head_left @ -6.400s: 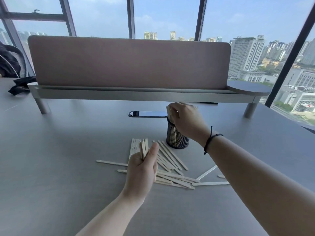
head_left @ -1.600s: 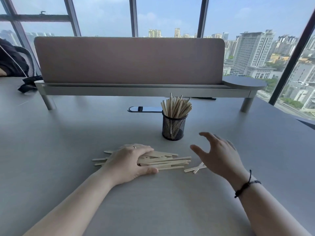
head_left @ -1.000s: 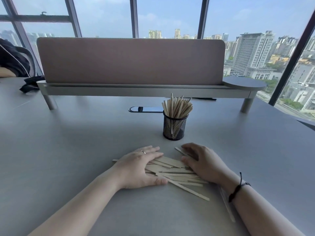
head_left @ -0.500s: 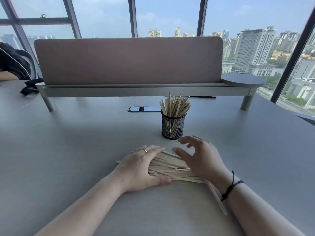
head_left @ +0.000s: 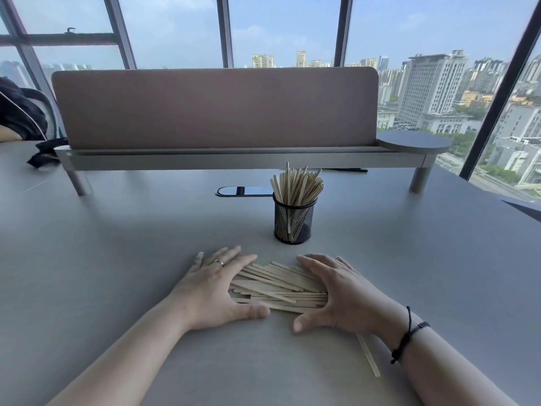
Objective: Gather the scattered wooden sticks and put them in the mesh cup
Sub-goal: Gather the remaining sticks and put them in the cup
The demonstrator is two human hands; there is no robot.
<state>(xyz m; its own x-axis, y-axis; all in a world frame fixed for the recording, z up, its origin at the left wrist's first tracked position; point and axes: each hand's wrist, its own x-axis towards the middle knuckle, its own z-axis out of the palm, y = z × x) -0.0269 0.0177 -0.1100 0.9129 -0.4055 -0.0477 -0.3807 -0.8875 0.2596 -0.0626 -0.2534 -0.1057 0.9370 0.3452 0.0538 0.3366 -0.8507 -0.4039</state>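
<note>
Grey desk (head_left: 102,259): flat, spread hands, left (head_left: 215,288) and right (head_left: 336,291), now squeeze stick pile (head_left: 278,285) tighter, seemingly ungripped.

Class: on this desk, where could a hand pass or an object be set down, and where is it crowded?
Free: the wide grey desk left of the left hand, and the stretch right of the mesh cup towards the shelf leg. Crowded: the stick pile between both hands, right hand included, and one stray stick beside the right wrist.
</note>
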